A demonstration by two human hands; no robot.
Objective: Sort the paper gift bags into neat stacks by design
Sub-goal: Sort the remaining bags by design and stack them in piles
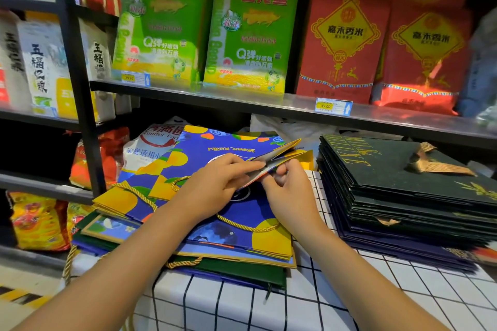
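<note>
The blue bag [271, 160]: your left hand [215, 183] and right hand [287, 188] pinch its folded edge; flatten it, then align it on the blue stack [242, 234].

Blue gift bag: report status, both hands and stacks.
Left hand and right hand pinch folded blue gift bag above blue pile. Dark stack neat at right. Nothing blocking.
</note>
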